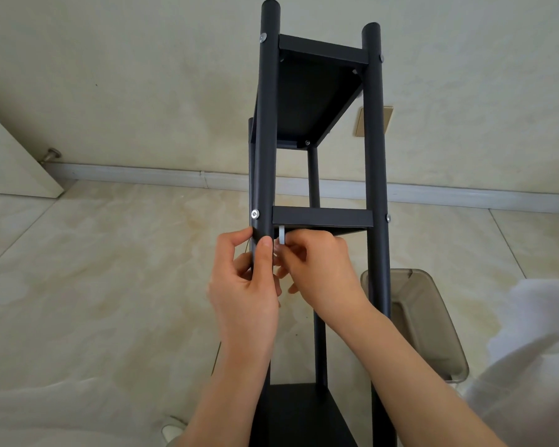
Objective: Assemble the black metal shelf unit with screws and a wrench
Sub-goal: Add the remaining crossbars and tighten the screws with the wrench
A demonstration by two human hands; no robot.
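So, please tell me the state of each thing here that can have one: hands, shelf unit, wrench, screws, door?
Left hand: grips the front left post.
Right hand: holds the wrench under the middle shelf.
Shelf unit: upright, shelves mounted.
Top screw: seated in the post.
Middle screw: seated in the post.
Door: open, against its stopper.
Bin: upright; contents unclear.

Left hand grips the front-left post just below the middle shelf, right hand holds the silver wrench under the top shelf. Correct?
Not quite. In the head view, the right hand holds the silver wrench under the middle shelf, not the top shelf. The rest stands: the left hand grips the front-left post just below that shelf.
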